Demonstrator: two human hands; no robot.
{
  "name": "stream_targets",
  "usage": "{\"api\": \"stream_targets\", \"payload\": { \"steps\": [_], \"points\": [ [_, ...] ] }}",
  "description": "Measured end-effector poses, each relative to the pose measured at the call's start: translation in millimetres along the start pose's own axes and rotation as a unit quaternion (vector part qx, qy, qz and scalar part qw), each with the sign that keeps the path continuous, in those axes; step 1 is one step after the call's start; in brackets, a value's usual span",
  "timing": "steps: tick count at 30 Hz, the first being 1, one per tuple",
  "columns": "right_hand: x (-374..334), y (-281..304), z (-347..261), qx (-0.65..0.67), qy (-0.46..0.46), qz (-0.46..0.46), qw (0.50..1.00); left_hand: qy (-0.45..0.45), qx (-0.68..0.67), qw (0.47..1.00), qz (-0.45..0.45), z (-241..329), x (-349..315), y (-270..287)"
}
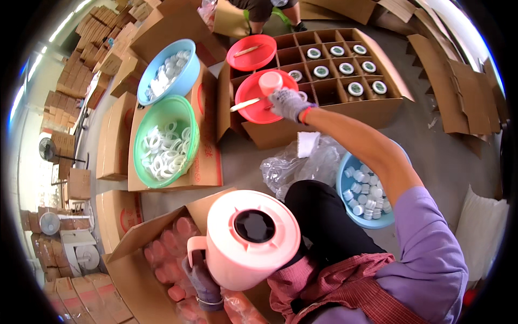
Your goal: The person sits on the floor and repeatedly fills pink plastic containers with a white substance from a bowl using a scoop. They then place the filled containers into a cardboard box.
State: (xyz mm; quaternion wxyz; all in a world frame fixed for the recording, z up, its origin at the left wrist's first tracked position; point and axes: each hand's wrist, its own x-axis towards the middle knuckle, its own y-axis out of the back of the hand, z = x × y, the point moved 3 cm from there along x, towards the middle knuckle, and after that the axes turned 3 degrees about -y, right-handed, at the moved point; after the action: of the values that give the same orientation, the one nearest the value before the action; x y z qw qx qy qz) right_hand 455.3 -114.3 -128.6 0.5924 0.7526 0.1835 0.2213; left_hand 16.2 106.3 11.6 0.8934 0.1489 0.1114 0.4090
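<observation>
A pink insulated jug [232, 264] stands tilted before me, its round top uncapped around a dark opening [254, 225]. My left hand [202, 281], in a grey glove, is closed at the jug's handle [195, 245]; the jug partly covers its fingers. Far ahead, my gloved right hand [290, 103] reaches over the nearer red basin [251, 114]. Its fingers are closed against the near side of a small pink cup [270, 82]. A pale flat stick [245, 105] lies across that basin's left rim.
A divided carton [324, 116] holds several capped jugs; another red basin [237, 62] rests on it. Left stand a green basin [141, 167] of white rings and a blue basin [144, 89] of white parts. Another blue basin [345, 208] holds white caps. Pink parts fill the open carton [135, 270].
</observation>
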Motion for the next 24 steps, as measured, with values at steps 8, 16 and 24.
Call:
{"api": "stream_targets", "payload": {
  "steps": [8, 16, 24],
  "points": [
    [34, -46, 1, -0.11, 0.001, -0.09, 0.99, 0.017, -0.026, 0.993, -0.116, -22, 29, -12],
    [-114, 178, -114, 0.51, 0.465, -0.058, 0.721, -0.008, -0.067, 0.978, -0.199, -11, 52, -34],
    [-174, 213, -133, 0.318, 0.538, -0.044, 0.779, 0.023, -0.038, 0.962, -0.269, 2, 40, -34]
  ]
}}
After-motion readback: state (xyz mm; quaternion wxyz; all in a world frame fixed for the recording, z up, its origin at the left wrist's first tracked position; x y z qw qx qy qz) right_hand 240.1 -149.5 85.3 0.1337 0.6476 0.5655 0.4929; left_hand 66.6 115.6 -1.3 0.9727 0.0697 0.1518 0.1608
